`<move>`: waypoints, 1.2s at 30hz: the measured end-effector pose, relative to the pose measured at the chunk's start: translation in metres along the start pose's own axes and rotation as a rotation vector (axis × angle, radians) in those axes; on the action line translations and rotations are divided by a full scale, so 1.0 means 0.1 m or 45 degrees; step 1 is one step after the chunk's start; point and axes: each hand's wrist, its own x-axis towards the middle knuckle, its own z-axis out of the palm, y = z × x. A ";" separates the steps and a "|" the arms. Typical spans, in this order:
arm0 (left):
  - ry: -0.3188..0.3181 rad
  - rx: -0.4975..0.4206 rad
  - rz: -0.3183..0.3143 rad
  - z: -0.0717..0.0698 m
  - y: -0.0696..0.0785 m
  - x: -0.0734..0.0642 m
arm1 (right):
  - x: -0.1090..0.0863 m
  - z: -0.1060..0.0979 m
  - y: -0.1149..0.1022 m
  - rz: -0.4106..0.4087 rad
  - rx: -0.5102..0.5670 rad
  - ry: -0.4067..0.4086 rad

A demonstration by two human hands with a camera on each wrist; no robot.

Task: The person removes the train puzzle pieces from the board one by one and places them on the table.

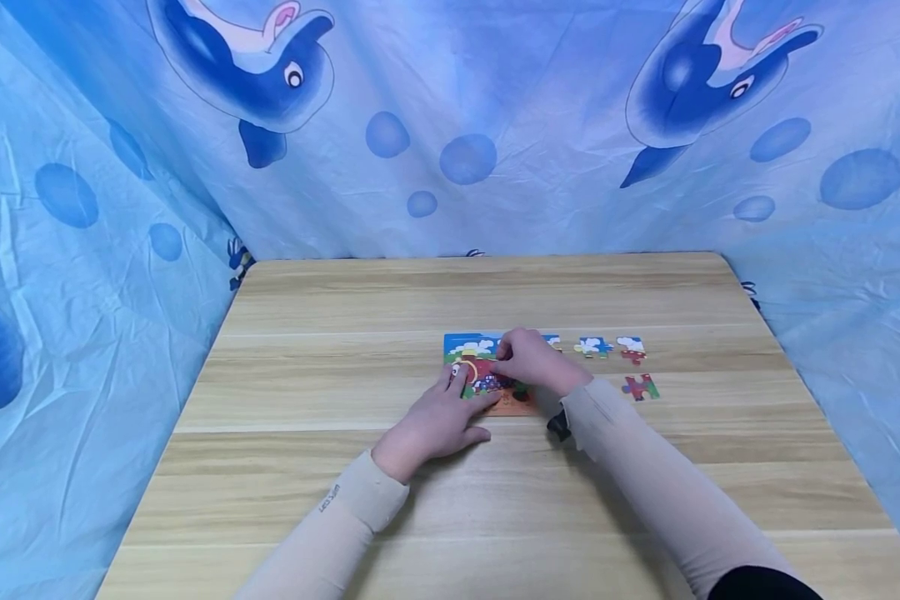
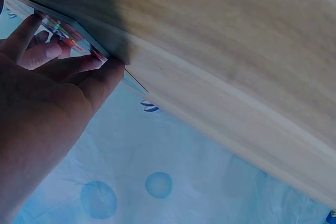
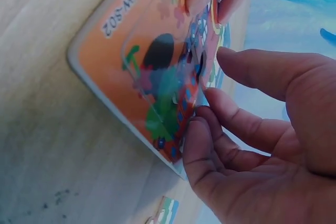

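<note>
A small jigsaw puzzle board [image 1: 512, 407] lies flat near the middle of the table, with an orange lower edge and a blue sky at the top. My left hand [image 1: 437, 419] rests on its left part, fingers spread and fairly straight. Over the board's right half, my right hand [image 1: 536, 363] pinches a reddish puzzle piece [image 3: 210, 66] between thumb and index finger, close over the picture. The other fingers of that hand are curled near the board's right edge. In the left wrist view, the left fingertips [image 2: 116, 66] touch the board's rim.
To the right of the board lie loose puzzle pieces: one with cloud and blue [image 1: 594, 347], one white and red [image 1: 632, 350], one red and green [image 1: 640, 387]. The wooden table [image 1: 307, 375] is bordered by blue cloth [image 1: 420, 100] with dolphins.
</note>
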 end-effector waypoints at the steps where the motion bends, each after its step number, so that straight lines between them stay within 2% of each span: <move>1: 0.001 0.002 0.001 0.00 0.00 0.00 | 0.00 0.00 0.00 0.002 0.006 -0.001; 13: -0.003 0.016 0.006 0.01 0.00 0.02 | -0.01 -0.01 0.02 -0.045 0.122 0.070; 21: -0.014 0.002 -0.004 -0.01 0.00 0.02 | -0.04 -0.05 0.08 -0.062 0.258 0.058; 29: -0.021 -0.020 -0.020 -0.02 0.02 0.02 | -0.19 -0.21 0.29 -0.051 0.340 0.090; 36: -0.040 -0.031 -0.041 -0.02 0.02 0.03 | -0.40 -0.39 0.56 0.032 0.334 0.122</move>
